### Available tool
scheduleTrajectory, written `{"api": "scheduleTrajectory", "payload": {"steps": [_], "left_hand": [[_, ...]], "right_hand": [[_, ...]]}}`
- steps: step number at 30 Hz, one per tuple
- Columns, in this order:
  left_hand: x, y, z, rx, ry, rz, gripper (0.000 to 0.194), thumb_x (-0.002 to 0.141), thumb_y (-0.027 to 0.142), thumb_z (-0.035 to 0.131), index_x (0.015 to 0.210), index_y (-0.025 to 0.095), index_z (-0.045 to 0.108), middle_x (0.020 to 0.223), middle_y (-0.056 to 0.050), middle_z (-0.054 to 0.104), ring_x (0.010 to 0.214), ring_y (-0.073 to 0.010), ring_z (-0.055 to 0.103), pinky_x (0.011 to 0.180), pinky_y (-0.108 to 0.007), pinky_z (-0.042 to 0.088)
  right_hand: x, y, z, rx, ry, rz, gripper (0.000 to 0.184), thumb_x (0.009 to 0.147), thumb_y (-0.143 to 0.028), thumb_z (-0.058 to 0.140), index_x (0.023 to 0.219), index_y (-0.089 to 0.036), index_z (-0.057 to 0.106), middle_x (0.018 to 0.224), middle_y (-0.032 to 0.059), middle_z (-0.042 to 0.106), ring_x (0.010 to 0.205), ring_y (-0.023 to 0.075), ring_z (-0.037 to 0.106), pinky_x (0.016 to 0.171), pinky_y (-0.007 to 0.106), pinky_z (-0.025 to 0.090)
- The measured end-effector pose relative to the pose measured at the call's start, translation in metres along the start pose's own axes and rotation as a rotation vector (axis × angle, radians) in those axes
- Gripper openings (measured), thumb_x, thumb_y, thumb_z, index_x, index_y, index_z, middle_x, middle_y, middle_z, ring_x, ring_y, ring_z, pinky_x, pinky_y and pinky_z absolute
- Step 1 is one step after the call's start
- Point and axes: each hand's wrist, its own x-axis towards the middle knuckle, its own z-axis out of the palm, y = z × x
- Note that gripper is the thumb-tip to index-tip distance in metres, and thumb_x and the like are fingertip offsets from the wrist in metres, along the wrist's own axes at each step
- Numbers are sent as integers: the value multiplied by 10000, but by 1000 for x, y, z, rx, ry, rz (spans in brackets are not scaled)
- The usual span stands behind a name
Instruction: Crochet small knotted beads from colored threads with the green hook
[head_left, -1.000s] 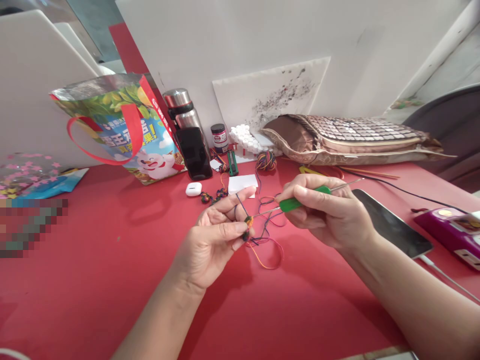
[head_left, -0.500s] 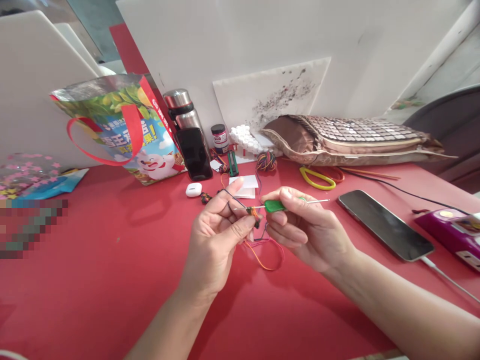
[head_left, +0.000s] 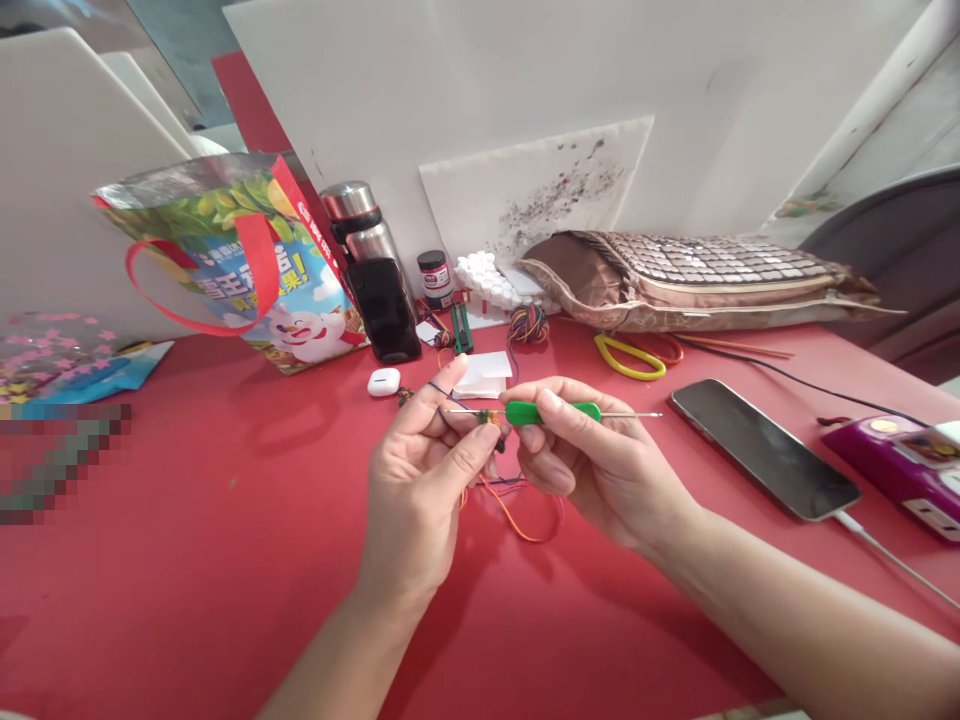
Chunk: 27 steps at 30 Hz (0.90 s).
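Note:
My left hand pinches a small piece of multicoloured crochet work between thumb and fingers, with a dark strand of yarn running over the raised index finger. In my right hand is a double-ended crochet hook with a green grip, held level. Its left metal end lies at the crochet piece and reaches past it over the left fingers; the other end points right, free. Below the hands, an orange and pink loop of yarn hangs at the table. Exactly how the hook sits in the stitches is too small to tell.
On the red table stand a shopping bag, a steel flask and an upright phone. Behind my hands lie a yarn ball and white earbud case. Yellow-handled scissors, a charging phone and purple power strip lie rightward.
The green grip has moved left, and the hook's left end now reaches farther past the crochet piece. My right hand has come slightly closer to the left. The view has shifted a little.

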Motion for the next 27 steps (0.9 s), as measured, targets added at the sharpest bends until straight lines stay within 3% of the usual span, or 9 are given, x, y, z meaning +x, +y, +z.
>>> {"api": "scheduleTrajectory", "payload": {"steps": [8,11,15,20,23,27], "left_hand": [[3,-5,-10,74,-26,67,482,776,205,932,1229,348,850,796,30,725,659,-92,675,646,-190,590],[0,-7,-10,85,-56,58,487,806,235,921,1269,359,832,794,31,718,628,-92,658,596,-195,572],[-3,-8,-2,33,-45,3,433,803,210,920,1217,312,845,749,41,701,575,-66,635,534,-153,510],[-3,-4,5,-62,-26,-43,272,744,173,937,1000,215,857,717,24,699,589,-86,666,543,-162,527],[-3,-3,4,-81,-28,-66,315,735,232,951,1033,207,853,756,2,720,606,-105,677,532,-178,526],[-1,-2,-3,12,32,-150,376,769,350,942,1116,234,853,749,4,717,459,-56,535,386,-155,354]], "right_hand": [[-6,1,0,-24,-99,14,189,902,-365,880,930,-182,847,704,-2,726,444,57,551,464,211,421],[-10,0,1,-73,-124,-24,176,914,-372,871,956,-202,856,715,6,737,449,65,560,469,220,421],[-7,0,0,-80,-10,-107,176,915,-382,868,946,-209,852,688,-15,702,463,47,525,507,217,430],[0,4,-2,-65,67,-97,237,894,-431,870,968,-209,835,718,-22,674,491,57,514,521,233,439],[2,7,-3,-57,66,-76,245,885,-429,876,964,-202,829,714,-22,671,485,56,493,516,235,435],[0,13,-2,-65,73,-49,237,895,-417,872,930,-190,814,703,-15,674,464,56,474,482,227,391]]}}
